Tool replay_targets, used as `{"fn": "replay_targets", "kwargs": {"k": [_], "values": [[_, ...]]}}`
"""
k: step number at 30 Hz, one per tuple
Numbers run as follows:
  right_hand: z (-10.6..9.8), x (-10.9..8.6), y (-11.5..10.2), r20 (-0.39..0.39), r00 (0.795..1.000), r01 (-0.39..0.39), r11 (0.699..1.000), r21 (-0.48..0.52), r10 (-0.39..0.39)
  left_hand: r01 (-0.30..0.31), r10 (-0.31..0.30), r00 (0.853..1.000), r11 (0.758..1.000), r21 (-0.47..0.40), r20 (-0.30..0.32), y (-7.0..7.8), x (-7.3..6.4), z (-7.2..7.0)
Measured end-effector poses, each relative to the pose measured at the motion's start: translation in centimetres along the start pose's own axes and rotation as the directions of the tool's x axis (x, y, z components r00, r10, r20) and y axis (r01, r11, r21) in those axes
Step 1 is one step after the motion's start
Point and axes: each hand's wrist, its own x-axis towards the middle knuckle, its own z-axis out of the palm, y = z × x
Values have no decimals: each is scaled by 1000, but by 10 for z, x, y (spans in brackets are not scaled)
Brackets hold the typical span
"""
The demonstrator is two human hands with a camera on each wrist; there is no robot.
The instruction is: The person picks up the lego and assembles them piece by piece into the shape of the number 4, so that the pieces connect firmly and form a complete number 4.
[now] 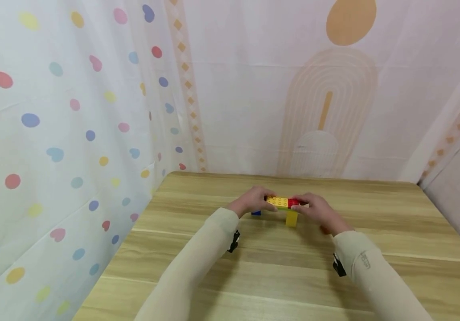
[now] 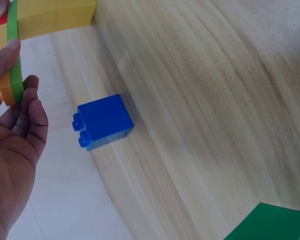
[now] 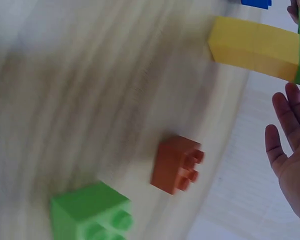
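Observation:
A low bridge of toy building bricks stands between the two hands. On top sit a yellow studded brick and a red brick, side by side over a thin green brick. Under its right part is a yellow column of stacked bricks. My left hand pinches the left end of the yellow and green bricks between thumb and fingers. At the other end, my right hand holds the red brick by thumb and forefinger, its other fingers extended. A blue brick stands on the table below the left hand.
On the wooden table, an orange-brown brick and a light green brick stand near the right wrist. A dark green brick lies by the left wrist. Patterned curtains hang behind and to the left.

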Motion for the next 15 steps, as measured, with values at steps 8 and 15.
{"fn": "replay_targets", "kwargs": {"k": [8, 15], "values": [[16, -8, 7, -51, 991, -112, 968, 225, 127, 9, -9, 1000, 1000, -14, -2, 3, -1, 1], [24, -7, 10, -65, 986, -126, 944, 305, 153, 9, -9, 1000, 1000, -8, -10, 2, 0, 1]]}}
